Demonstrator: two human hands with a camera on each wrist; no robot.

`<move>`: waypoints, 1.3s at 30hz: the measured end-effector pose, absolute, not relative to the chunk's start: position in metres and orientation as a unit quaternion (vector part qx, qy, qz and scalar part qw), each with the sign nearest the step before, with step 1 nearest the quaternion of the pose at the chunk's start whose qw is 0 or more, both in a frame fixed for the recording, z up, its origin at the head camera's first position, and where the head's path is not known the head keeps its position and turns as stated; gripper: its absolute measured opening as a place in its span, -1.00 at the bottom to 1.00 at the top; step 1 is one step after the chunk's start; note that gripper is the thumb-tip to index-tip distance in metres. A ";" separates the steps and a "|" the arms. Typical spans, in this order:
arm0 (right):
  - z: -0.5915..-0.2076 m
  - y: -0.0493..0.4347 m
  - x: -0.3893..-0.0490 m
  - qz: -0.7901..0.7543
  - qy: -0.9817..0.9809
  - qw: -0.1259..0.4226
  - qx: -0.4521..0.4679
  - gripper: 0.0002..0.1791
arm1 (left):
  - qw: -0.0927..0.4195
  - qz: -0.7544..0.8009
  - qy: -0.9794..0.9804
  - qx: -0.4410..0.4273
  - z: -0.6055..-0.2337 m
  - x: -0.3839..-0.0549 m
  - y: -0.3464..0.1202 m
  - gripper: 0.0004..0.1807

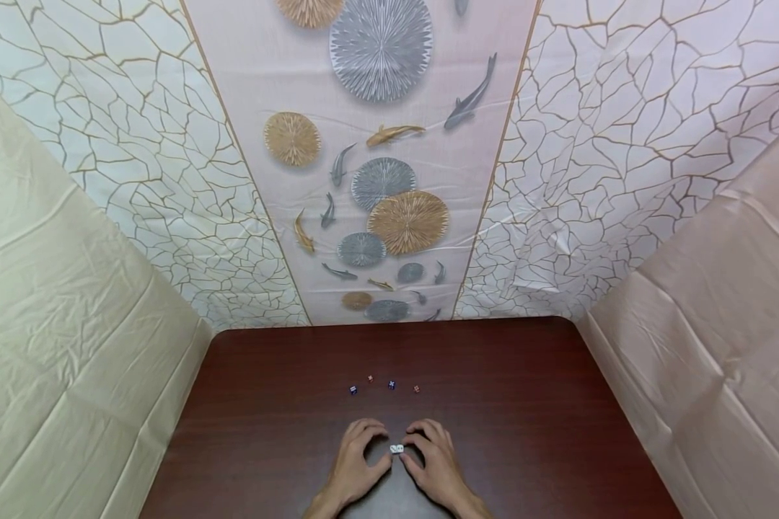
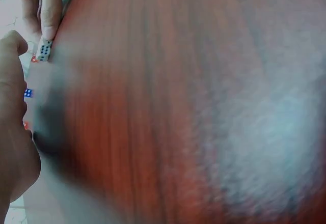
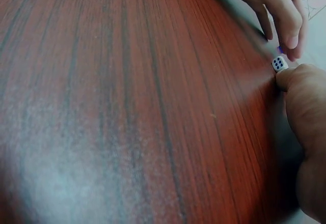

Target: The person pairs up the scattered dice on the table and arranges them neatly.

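Two white dice with dark pips sit side by side between the hands, near the front of the dark red-brown table. My right hand pinches the right-hand die; its thumb presses at the white dice in the left wrist view. My left hand curves around the other side, fingers bent loosely, thumb tip close by the left die. In the right wrist view, one white die shows a five right at my right thumb, with the left fingers just beyond.
Past the hands lie two blue dice, a left one and a right one, and two red dice, one farther back and one at right. Patterned cloth hangs behind the table; beige cloth flanks both sides.
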State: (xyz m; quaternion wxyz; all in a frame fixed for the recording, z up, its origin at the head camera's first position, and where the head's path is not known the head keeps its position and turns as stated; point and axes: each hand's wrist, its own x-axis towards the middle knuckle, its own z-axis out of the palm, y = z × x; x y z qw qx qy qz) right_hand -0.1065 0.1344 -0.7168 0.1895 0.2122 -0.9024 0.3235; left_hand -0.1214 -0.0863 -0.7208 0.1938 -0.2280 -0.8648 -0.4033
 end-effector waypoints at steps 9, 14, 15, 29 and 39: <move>-0.719 0.134 -0.108 0.324 -0.886 0.235 0.233 -0.65 | 0.247 -0.392 -0.867 -0.183 -0.712 -0.138 -0.103 -0.59; -0.717 0.135 -0.110 0.325 -0.886 0.235 0.231 -0.66 | 0.263 -0.387 -0.869 -0.160 -0.705 -0.149 -0.114 -0.58; -0.717 0.135 -0.110 0.326 -0.887 0.234 0.230 -0.66 | 0.264 -0.387 -0.870 -0.156 -0.703 -0.151 -0.116 -0.58; -0.719 0.133 -0.106 0.329 -0.887 0.233 0.226 -0.67 | 0.225 -0.375 -0.894 -0.099 -0.696 -0.178 -0.138 -0.63; -0.717 0.133 -0.106 0.333 -0.883 0.237 0.229 -0.66 | 0.198 -0.365 -0.906 -0.084 -0.700 -0.193 -0.141 -0.65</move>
